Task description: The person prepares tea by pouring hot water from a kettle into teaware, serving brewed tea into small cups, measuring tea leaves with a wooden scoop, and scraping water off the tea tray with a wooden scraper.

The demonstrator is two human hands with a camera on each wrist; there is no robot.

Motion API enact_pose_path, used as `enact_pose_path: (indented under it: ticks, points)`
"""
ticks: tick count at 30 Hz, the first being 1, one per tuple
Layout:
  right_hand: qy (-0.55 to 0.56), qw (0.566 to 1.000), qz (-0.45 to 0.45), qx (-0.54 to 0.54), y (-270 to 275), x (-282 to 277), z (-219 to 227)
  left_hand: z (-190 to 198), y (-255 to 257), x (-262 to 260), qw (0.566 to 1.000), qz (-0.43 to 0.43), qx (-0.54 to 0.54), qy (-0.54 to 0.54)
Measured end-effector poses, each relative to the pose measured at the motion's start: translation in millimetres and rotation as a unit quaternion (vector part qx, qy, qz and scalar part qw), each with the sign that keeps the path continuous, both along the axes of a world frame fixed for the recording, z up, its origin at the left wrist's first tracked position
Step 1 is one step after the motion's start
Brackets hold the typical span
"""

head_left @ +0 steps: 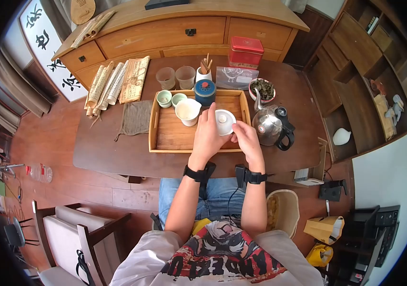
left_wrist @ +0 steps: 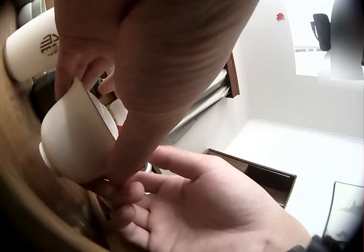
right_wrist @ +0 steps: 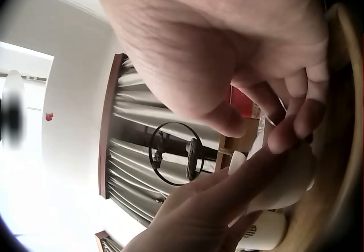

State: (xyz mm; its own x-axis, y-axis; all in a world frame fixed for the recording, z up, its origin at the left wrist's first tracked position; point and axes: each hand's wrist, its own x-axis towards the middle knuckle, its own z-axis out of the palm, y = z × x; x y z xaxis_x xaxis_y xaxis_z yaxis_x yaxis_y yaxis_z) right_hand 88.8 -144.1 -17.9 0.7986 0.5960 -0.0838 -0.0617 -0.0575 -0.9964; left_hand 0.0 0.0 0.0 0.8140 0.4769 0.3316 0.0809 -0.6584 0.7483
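Observation:
A white gaiwan (head_left: 225,125), a lidded tea bowl, is between my two hands over the front of the wooden tray (head_left: 170,138). Its lid (head_left: 222,117) with a small knob sits on top. My left hand (head_left: 207,138) grips the left and near side, fingers along the rim. From the right, my right hand (head_left: 247,139) holds the rim with curled fingertips, close to the left thumb. In the left wrist view the bowl (left_wrist: 77,132) shows its foot and flared rim. A white pitcher (head_left: 188,114) stands just left of my left hand, its printed mark visible in the left wrist view.
Two green cups (head_left: 164,98) and a blue jar (head_left: 205,95) stand on the tray's far side. A steel kettle (head_left: 269,125) sits right of it, near a bowl of tea leaves (head_left: 262,90). A grey cloth (head_left: 137,118) and bamboo scrolls (head_left: 113,83) lie to the left.

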Motion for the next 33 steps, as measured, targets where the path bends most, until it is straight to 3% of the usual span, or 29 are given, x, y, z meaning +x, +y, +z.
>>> enact_pose_path:
  ticks: [15, 18, 20, 23, 29, 33]
  points:
    - [-0.008, 0.999, -0.028, -0.039, 2, 0, -3, -10, -7, 6, 1.0, -0.001, -0.01, 0.015]
    - [-0.032, 0.995, -0.09, -0.011, 0, 2, -9, -5, -9, 0, 1.0, 0.001, 0.019, 0.021]
    - [-0.149, 0.983, -0.098, -0.048, -3, 5, 1, 7, -11, -5, 0.997, -0.001, 0.079, -0.001]
    - [-0.147, 0.984, -0.082, -0.051, -5, -5, 32, 11, -13, -2, 0.993, 0.04, 0.105, -0.023]
    - [-0.118, 0.992, -0.046, -0.02, -2, -7, 21, 5, -11, 2, 0.998, 0.052, 0.012, -0.02]
    - [-0.112, 0.993, -0.027, -0.028, -3, -4, 21, -1, -9, 7, 0.997, 0.055, 0.027, -0.044]
